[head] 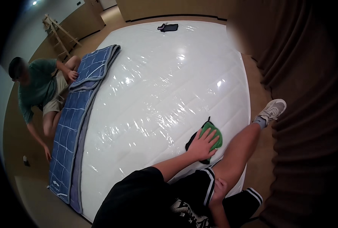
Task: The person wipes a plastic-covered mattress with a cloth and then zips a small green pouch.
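My left hand [203,144] lies flat, fingers spread, on a green cloth with dark edging [218,136]. The cloth rests on a white mattress [146,105] under shiny clear plastic, and a small black loop sticks out from its top. Against my bare thigh, beside the hem of my black shorts, is my right hand [220,189], its fingers partly bent; whether it grips anything is unclear. A blue checked quilted pad [67,125] lies along the mattress's left side, its far end folded over. Near the far edge sits a small dark cloth item [169,27].
Another person [40,82] sits on the left, one hand on the pad's folded part and the other beside its outer edge. Behind them stands a wooden stepladder [59,35]. Brown curtains [297,136] hang at the right, near my outstretched shoe [274,109].
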Motion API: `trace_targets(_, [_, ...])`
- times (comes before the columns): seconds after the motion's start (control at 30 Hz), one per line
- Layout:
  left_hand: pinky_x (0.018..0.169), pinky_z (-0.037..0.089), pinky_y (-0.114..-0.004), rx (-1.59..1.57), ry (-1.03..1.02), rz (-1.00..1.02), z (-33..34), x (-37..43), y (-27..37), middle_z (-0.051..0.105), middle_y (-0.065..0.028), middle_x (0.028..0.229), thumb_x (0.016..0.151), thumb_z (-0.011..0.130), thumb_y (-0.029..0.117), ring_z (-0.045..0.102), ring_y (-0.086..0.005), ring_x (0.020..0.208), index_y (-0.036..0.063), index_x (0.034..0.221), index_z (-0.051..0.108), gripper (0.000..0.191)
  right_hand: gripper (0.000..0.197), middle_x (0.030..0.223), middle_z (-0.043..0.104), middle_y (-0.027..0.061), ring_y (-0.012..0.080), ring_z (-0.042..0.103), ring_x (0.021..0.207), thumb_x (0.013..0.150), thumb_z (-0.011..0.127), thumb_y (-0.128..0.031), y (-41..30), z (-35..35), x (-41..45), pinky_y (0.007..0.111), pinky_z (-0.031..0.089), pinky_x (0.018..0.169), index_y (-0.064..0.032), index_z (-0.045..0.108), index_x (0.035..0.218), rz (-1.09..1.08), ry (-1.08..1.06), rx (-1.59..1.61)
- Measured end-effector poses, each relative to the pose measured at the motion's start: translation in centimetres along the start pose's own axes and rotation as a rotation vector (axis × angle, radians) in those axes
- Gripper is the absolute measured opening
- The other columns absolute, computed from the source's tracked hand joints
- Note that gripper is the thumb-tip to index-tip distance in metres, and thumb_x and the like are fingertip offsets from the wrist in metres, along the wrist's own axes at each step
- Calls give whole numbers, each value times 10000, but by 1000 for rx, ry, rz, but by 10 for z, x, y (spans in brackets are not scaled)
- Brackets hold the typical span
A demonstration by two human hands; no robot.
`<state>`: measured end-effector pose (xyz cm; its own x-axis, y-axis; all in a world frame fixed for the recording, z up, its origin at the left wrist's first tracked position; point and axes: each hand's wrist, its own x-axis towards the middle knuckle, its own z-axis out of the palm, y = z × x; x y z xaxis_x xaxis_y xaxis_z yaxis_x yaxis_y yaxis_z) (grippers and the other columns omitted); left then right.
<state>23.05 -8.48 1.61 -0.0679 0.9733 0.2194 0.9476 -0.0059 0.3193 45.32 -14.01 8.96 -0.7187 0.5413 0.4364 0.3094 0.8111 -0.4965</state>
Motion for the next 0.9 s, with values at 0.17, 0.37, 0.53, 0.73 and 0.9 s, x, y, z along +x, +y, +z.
trace_targets(0.17, [1116, 246, -582, 63, 2, -113, -26, -75, -8, 408, -117, 1512, 878, 582, 485, 349, -326, 1405, 163, 1394, 508, 613, 252, 926, 680, 150, 312, 640, 899, 737, 599, -139, 13, 3, -16, 476, 447, 921, 28, 686, 905, 35, 42, -38])
trace_targets(0.37, [1133, 212, -596, 116, -72, -416, -46, -123, -35, 333, -131, 1551, 880, 551, 480, 299, -330, 1435, 166, 1426, 473, 635, 258, 924, 682, 165, 320, 644, 917, 736, 601, -124, 3, -2, -11, 485, 445, 935, 39, 689, 914, 57, 42, -61])
trace_targets(0.53, [1119, 208, -612, 188, 54, -610, -54, -106, -102, 346, -154, 1543, 904, 517, 476, 288, -339, 1438, 127, 1430, 469, 634, 253, 910, 686, 155, 316, 648, 916, 735, 605, -129, 4, 0, -11, 482, 446, 931, 33, 691, 910, 45, 18, -61])
trace_targets(0.73, [1154, 147, -591, 223, 98, -863, -63, -68, -196, 296, -144, 1575, 936, 454, 504, 235, -331, 1464, 136, 1464, 429, 644, 235, 901, 691, 134, 298, 656, 915, 735, 602, -144, -4, -4, 1, 472, 450, 918, 10, 691, 888, 47, -30, -72])
trace_targets(0.9, [1155, 131, -596, 240, 132, -1154, -73, -39, -258, 276, -131, 1587, 946, 402, 534, 212, -319, 1474, 144, 1486, 394, 666, 236, 917, 680, 111, 280, 655, 944, 727, 602, -120, -5, -5, 1, 466, 476, 882, -8, 679, 920, -46, -87, -114])
